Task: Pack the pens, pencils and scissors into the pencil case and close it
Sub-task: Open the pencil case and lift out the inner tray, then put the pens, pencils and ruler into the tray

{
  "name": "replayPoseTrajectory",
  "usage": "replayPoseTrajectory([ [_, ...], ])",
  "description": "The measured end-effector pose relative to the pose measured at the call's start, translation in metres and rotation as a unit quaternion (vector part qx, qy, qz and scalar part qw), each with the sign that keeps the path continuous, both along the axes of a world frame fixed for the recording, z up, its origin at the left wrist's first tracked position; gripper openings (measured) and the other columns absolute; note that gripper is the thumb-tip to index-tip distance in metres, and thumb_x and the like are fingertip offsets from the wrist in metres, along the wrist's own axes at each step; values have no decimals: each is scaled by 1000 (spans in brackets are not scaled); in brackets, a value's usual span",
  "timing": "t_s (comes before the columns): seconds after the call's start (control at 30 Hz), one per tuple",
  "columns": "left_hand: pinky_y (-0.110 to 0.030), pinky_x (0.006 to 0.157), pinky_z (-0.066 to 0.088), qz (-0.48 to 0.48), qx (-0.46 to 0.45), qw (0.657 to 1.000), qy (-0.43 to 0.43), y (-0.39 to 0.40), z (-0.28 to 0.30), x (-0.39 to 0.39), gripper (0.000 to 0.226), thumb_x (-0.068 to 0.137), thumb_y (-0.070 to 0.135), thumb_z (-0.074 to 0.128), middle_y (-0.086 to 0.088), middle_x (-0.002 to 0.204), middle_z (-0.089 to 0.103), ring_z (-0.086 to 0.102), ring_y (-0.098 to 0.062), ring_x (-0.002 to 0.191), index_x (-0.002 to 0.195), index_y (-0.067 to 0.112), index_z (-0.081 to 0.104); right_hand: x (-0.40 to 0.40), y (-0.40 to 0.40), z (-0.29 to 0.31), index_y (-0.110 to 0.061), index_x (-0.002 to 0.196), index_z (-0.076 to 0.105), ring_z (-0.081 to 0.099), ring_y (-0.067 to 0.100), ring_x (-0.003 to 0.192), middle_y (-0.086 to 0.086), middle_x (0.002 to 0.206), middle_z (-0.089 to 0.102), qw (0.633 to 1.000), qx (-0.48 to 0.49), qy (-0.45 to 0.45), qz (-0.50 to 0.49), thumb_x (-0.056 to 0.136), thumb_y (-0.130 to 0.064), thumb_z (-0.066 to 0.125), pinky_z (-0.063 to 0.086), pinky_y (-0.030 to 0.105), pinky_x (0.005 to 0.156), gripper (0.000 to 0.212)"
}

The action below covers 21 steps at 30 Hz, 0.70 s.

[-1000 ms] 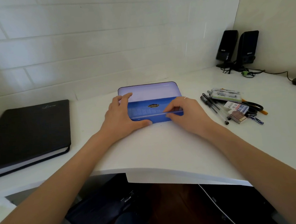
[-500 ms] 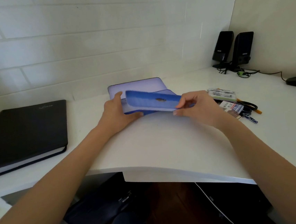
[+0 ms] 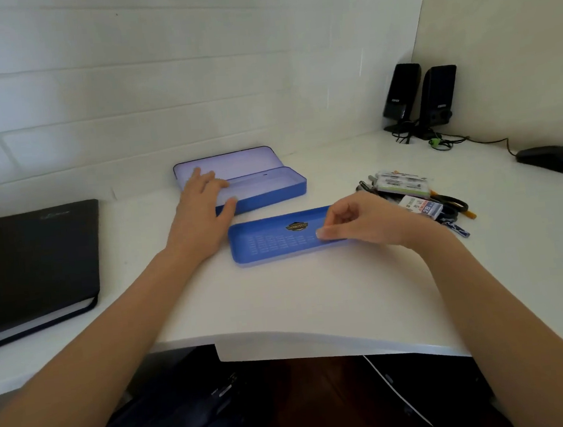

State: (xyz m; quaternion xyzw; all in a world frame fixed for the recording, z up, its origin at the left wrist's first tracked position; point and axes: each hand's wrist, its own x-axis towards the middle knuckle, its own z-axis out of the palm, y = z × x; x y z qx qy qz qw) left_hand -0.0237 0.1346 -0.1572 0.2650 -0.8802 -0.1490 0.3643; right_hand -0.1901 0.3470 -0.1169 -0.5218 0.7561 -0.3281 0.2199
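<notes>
- right hand (image 3: 360, 223): fingertips pinched on the right end of a blue inner tray (image 3: 275, 239), which lies flat on the white desk (image 3: 298, 297), in front of the case.
- left hand (image 3: 203, 203): fingers spread, resting on the left end of the blue pencil case (image 3: 264, 187), thumb against its front wall; grips nothing.
- case lid up, hinged at the back, pale interior showing.
- pile of pens, pencils and scissors (image 3: 419, 200) just right of the right hand, on the desk.
- black notebook (image 3: 27, 268) far left; two black speakers (image 3: 420, 96) and a mouse (image 3: 551, 159) at back right.
</notes>
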Motion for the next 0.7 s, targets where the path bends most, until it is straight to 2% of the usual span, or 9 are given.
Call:
replayPoseTrajectory([
  [0.1,-20,105,26,-75,-53,996,13,21,4,2,22,90,20,57,-1,132,58,35,-9,136,109,13,65,-7,-2,0,-12,77,70,57,11,63,8,73,68,989,-111,2,-101,81,-34,70,48,27,65,22],
  [0.17,-23,106,33,-109,-61,992,-26,31,5,0,20,89,21,59,2,125,63,44,-8,130,106,16,68,-19,1,1,-15,83,70,56,12,66,3,79,68,959,-185,51,-208,83,-31,68,48,27,65,16],
  [0.23,-28,103,41,-124,-16,991,-54,34,6,-2,21,88,22,60,0,119,67,53,-7,120,105,17,71,-35,9,3,-20,90,68,54,11,69,-3,82,64,933,-194,99,-286,85,-28,64,46,27,66,10],
  [0.3,-25,97,46,-131,59,988,-59,34,8,-2,20,87,19,62,1,109,71,61,-6,106,104,17,73,-51,18,5,-23,97,67,58,16,81,-5,88,63,925,-147,128,-327,86,-26,60,50,36,77,13],
  [0.4,-13,86,47,-129,104,984,-62,32,9,-6,22,85,9,63,4,99,71,64,-5,91,102,17,74,-76,33,12,-29,98,67,58,22,98,-5,96,64,916,-20,181,-357,84,-24,58,44,45,94,17],
  [0.5,-6,79,47,-156,126,977,-66,37,11,-15,25,84,2,61,5,94,72,64,3,82,97,18,75,-93,43,15,-32,85,64,59,24,101,0,101,68,920,37,152,-359,82,-26,62,45,47,96,8],
  [0.6,1,71,41,-179,122,973,-82,48,15,-32,26,86,2,59,13,90,68,61,5,81,96,19,76,-95,41,6,-33,76,61,60,23,99,0,100,68,931,-11,125,-344,82,-29,63,46,50,93,7],
  [0.7,0,66,40,-192,125,969,-88,56,15,-50,22,86,8,60,14,89,69,59,2,79,94,21,76,-88,31,1,-33,80,63,57,19,97,-8,96,65,922,-66,198,-327,84,-37,60,42,45,93,6],
])
